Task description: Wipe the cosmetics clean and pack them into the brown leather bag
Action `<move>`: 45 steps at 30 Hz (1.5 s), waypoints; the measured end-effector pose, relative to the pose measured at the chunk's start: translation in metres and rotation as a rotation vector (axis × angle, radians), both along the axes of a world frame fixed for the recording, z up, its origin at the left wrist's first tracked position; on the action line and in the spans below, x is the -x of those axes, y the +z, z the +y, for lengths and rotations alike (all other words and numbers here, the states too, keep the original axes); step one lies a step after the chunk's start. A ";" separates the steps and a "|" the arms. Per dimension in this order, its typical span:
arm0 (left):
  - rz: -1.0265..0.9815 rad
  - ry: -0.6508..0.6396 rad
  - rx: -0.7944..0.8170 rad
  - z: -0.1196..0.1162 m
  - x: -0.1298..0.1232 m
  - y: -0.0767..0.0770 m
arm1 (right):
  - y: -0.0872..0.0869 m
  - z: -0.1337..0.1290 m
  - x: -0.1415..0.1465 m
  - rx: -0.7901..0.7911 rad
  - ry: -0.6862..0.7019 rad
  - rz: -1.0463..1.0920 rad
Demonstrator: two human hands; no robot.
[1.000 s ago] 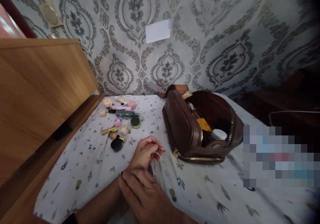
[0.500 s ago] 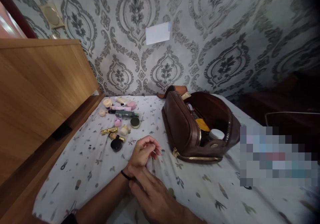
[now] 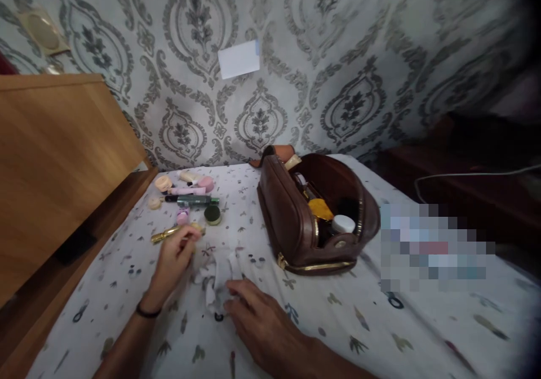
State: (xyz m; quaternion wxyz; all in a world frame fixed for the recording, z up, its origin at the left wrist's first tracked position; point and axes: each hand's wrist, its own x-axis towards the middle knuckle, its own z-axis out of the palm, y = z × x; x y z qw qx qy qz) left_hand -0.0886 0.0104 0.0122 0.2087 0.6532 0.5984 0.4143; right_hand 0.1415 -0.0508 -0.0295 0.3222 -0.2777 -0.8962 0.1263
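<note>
My left hand (image 3: 175, 258) is over the near end of a group of cosmetics, with curled fingers that hide whatever lies under them. Just beyond it are a gold tube (image 3: 164, 234), a small purple-topped pot (image 3: 182, 216) and a dark green round jar (image 3: 212, 215). What my left fingers hold, if anything, is hidden. My right hand (image 3: 264, 325) is low in the middle, its thumb and fingertips at the right edge of a crumpled white tissue (image 3: 215, 280). The tissue is blurred and lies between my hands.
A brown leather bag (image 3: 289, 221) stands unzipped to the right, holding a white-lidded jar (image 3: 344, 224) and a yellow item (image 3: 320, 209). Farther left lie a green tube (image 3: 194, 200) and a pink pot (image 3: 205, 184). A wooden cabinet (image 3: 63, 159) borders the patterned sheet.
My hands have come apart: the left moved left onto the cosmetics, while the right stays low. The white tissue now shows between them. The view has turned slightly right.
</note>
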 end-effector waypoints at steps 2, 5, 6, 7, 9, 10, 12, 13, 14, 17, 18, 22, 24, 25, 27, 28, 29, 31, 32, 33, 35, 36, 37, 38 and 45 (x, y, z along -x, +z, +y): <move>0.161 0.023 -0.008 0.004 0.021 -0.004 | -0.006 -0.002 -0.007 -0.035 -0.001 -0.063; 0.414 0.024 -0.008 0.008 0.045 -0.014 | -0.017 -0.002 -0.013 -0.119 -0.042 -0.104; 0.474 0.030 -0.003 0.009 0.049 -0.018 | -0.020 0.000 -0.015 -0.156 -0.050 -0.101; 0.512 0.033 0.002 0.009 0.052 -0.021 | -0.023 0.002 -0.015 -0.185 -0.050 -0.096; 0.539 0.048 -0.001 0.009 0.054 -0.025 | -0.026 0.006 -0.016 -0.215 -0.036 -0.081; 0.541 0.062 -0.001 0.009 0.053 -0.026 | -0.027 0.008 -0.017 -0.211 -0.024 -0.073; 0.551 0.084 -0.003 0.010 0.050 -0.023 | -0.029 0.011 -0.017 -0.185 -0.012 -0.040; 0.563 0.089 -0.012 0.012 0.047 -0.020 | -0.030 0.012 -0.017 -0.171 -0.009 -0.015; 0.578 0.087 -0.026 0.015 0.044 -0.016 | -0.031 0.013 -0.017 -0.159 -0.004 0.017; 0.629 0.061 -0.085 0.028 0.031 -0.001 | -0.035 0.015 -0.017 -0.112 0.005 0.095; 0.639 0.052 -0.092 0.035 0.025 0.004 | -0.036 0.015 -0.017 -0.098 0.011 0.110; 0.620 -0.013 -0.069 0.062 0.005 0.013 | -0.037 0.016 -0.018 -0.076 0.020 0.150; 0.617 -0.029 -0.044 0.074 -0.003 0.010 | -0.036 0.016 -0.019 -0.070 0.024 0.167; 0.627 -0.032 -0.027 0.079 -0.006 0.007 | -0.036 0.016 -0.020 -0.063 0.029 0.178; 0.665 -0.032 0.017 0.087 -0.011 0.001 | -0.035 0.016 -0.020 -0.030 0.033 0.230; 0.685 -0.036 0.040 0.090 -0.012 -0.002 | -0.035 0.017 -0.021 -0.003 0.033 0.268; 0.705 -0.046 0.061 0.091 -0.013 -0.004 | -0.034 0.017 -0.021 0.032 0.033 0.310; 0.742 -0.070 0.086 0.093 -0.015 -0.009 | -0.033 0.019 -0.021 0.122 0.031 0.378; 0.753 -0.079 0.088 0.092 -0.015 -0.011 | -0.033 0.019 -0.021 0.170 0.031 0.402; 0.758 -0.085 0.086 0.091 -0.016 -0.013 | -0.033 0.020 -0.022 0.216 0.030 0.420; 0.747 -0.092 0.078 0.089 -0.016 -0.015 | -0.033 0.021 -0.022 0.279 0.024 0.451; 0.731 -0.097 0.076 0.088 -0.016 -0.015 | -0.033 0.022 -0.022 0.296 0.024 0.461; 0.714 -0.100 0.076 0.087 -0.016 -0.015 | -0.033 0.022 -0.022 0.308 0.027 0.466; 0.695 -0.098 0.076 0.087 -0.014 -0.013 | -0.033 0.022 -0.022 0.315 0.029 0.468; 0.780 -0.009 -0.053 0.110 0.015 0.006 | -0.035 0.023 -0.017 0.382 0.044 0.408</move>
